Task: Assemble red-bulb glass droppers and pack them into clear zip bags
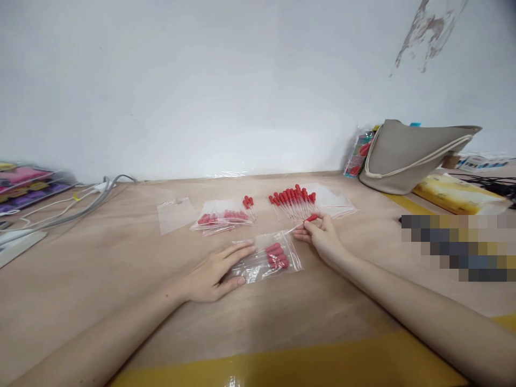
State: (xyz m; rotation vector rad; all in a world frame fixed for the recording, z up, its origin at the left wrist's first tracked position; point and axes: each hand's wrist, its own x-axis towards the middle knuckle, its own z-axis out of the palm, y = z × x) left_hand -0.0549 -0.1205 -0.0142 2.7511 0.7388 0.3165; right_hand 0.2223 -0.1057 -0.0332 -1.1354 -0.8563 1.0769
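My left hand (220,271) lies with fingers stretched and thumb apart on the left edge of a clear zip bag (258,269). Inside that bag several red dropper bulbs (277,256) sit side by side. My right hand (318,234) pinches a dropper (310,217) by its red bulb, just beyond the bag's upper right corner. The dropper's thin tube points left and is hard to make out. Close behind it spreads a row of red-topped droppers (292,198), tubes toward me. A smaller group of droppers (248,202) lies left of the row.
Filled zip bags (221,217) are stacked at centre left, beside a flat clear bag (176,214). More flat bags (332,200) lie behind the dropper row. A grey bag (411,156) and a yellow pack (459,193) stand right; cables (88,201) run along the left.
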